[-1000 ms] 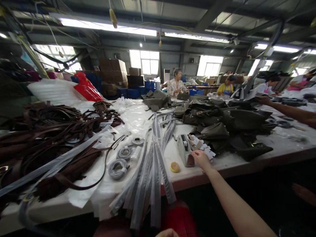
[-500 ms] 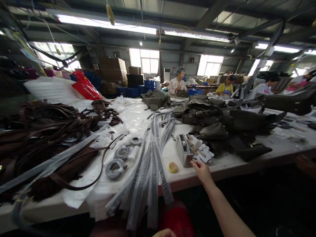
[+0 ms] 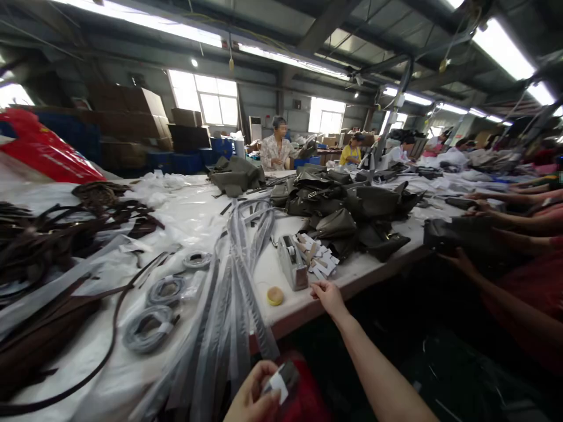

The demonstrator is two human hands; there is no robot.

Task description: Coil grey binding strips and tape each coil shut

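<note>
Head view: your left hand (image 3: 255, 394) has come up into clear sight at the bottom edge, where only a sliver of it showed half a second ago; its fingers are curled around a small dark piece (image 3: 290, 375) with a white patch (image 3: 278, 385) on it, thumb pressed at the patch; the piece is off the tabletop (image 3: 267, 266), over red cloth (image 3: 305, 404).

Your right hand (image 3: 328, 297) has drawn off the tape dispenser (image 3: 294, 266), which it was touching; thumb and index are narrow, tips together, just beside the dispenser's front end; whether a strip of tape sits between them, cannot tell. For the work in hand, I judge the dispenser step over for now and the piece exposed to both hands, though they are well apart.

Around you: yellow tape roll (image 3: 275, 296) left of the dispenser, white cards (image 3: 317, 258) heaped to its right, dark bags (image 3: 336, 202) behind; wrapped straps (image 3: 224, 334) and grey coils (image 3: 149, 329) further left. View has swung right; co-workers' hands (image 3: 461, 264) now show at a dark bag (image 3: 457, 234) there, separate from yours.
</note>
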